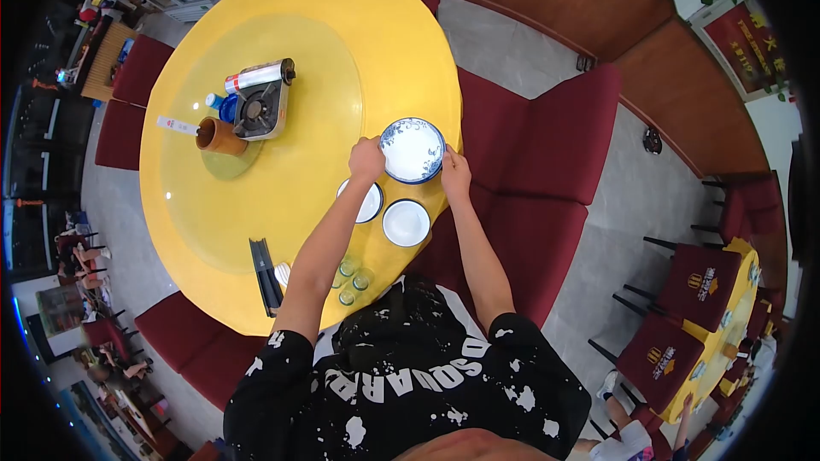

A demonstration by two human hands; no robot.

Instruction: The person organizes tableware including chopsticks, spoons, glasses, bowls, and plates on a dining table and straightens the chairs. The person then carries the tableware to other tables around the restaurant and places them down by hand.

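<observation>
A round plate (pixel 412 149) is held over the yellow table (pixel 410 43), near its right edge; whether it is resting there or lifted cannot be told. Its face is white and glossy, banded by a dark blue rim and decorated with blue floral sprays—one at the upper left, another at the lower right. Whether a single plate or a stack is held cannot be made out. The left edge is pinched by the curled left hand (pixel 367 160), the right edge by the fingers of the right hand (pixel 455 174). Just below, two white bowls (pixel 406 223) are seen, partly overlapped by the left forearm.
</observation>
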